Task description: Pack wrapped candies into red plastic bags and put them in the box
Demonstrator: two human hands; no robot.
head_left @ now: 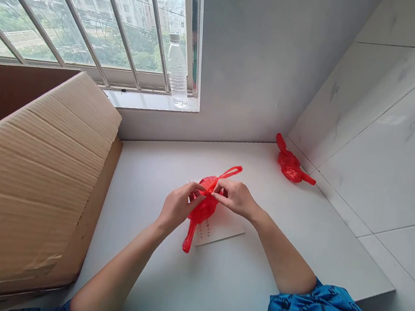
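Out on the white bench (151, 178), the left hand (178, 205) and right hand (236, 198) are both pinching a scrunched red plastic bag (205, 210) right above a printed card (222, 230), with another red bag (289, 165) lying by the tiled wall (385, 138) and a cardboard box (23, 187) off to the left.

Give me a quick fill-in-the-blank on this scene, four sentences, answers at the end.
The left hand and right hand pinch a plastic bag coloured ____.
A plastic water bottle stands on the window ____.
A cardboard box sits to the person's ____.
A second red bag lies bunched against the ____ wall.

red; sill; left; tiled
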